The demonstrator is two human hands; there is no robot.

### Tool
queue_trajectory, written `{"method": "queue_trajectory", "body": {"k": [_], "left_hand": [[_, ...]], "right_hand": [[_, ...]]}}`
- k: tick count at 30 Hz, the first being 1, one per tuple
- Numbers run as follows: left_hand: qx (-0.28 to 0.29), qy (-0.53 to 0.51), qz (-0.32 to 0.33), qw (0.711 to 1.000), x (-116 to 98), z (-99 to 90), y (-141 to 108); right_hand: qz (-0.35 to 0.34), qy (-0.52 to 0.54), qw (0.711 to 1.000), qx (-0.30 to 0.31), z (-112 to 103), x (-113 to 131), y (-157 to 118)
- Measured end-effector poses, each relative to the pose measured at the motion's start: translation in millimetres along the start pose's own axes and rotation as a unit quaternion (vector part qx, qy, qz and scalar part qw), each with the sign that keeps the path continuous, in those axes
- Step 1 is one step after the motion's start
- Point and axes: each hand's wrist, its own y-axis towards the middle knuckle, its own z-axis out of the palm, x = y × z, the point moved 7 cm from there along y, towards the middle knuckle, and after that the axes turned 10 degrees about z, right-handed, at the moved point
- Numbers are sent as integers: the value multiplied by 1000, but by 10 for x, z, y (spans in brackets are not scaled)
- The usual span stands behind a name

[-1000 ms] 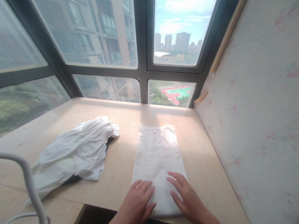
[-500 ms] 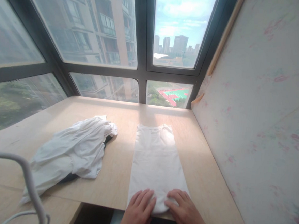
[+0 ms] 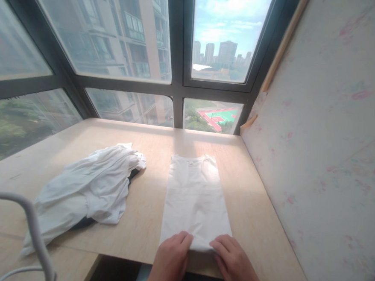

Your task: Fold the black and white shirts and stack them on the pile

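A white shirt (image 3: 193,196) lies folded into a long panel on the wooden tabletop, its neckline at the far end. My left hand (image 3: 173,256) grips the left side of its near edge, fingers curled over the cloth. At the right side of the same edge, my right hand (image 3: 234,260) pinches the fabric between thumb and fingers. Between my hands the near edge is slightly lifted and bent, and both thumbs are partly hidden. A crumpled pile of white clothing (image 3: 87,189) with a dark part beneath it sits to the left.
A light wooden tabletop (image 3: 252,222) reaches back to framed windows (image 3: 178,88). A curved white tube (image 3: 33,215) stands at the lower left. The flowered wall (image 3: 328,146) borders the right side. The table's near edge has a dark gap at the lower left.
The shirt's near edge has moved away from me, up off the table's front edge. My fingers, earlier resting flatter on the cloth, are now curled around it.
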Motion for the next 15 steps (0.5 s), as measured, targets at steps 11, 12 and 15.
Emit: {"method": "queue_trajectory", "body": {"k": [11,12,15], "left_hand": [[-194,19,110,975,376,-243,-511],[-201,-3,104,974,447,-290,-555],[-215,-114,38,969,652,-456,-653]], "right_hand": [[8,24,997,-79,-319,-515,-198],[13,32,996,-77,-359,-517,-182],[26,67,995,-64,-511,-466,-121]]}}
